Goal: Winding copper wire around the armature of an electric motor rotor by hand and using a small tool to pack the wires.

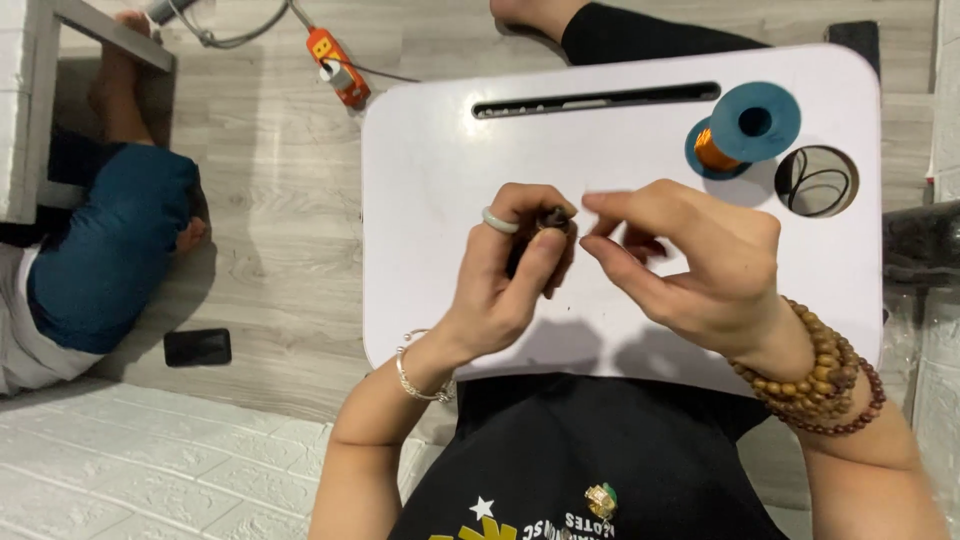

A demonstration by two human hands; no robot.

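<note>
My left hand pinches a small dark round part between thumb and fingers above the white lap table. A pale ring sits on its thumb and a thin bracelet on its wrist. My right hand is close beside it, its thumb and forefinger pinched together at the part, possibly on a fine wire too thin to see. Bead bracelets circle the right wrist. A blue spool of copper wire lies on the table beyond my right hand.
The table has a long slot at its far edge and a round cup hole at the right. An orange power strip and a black phone lie on the wood floor. Another person sits at left.
</note>
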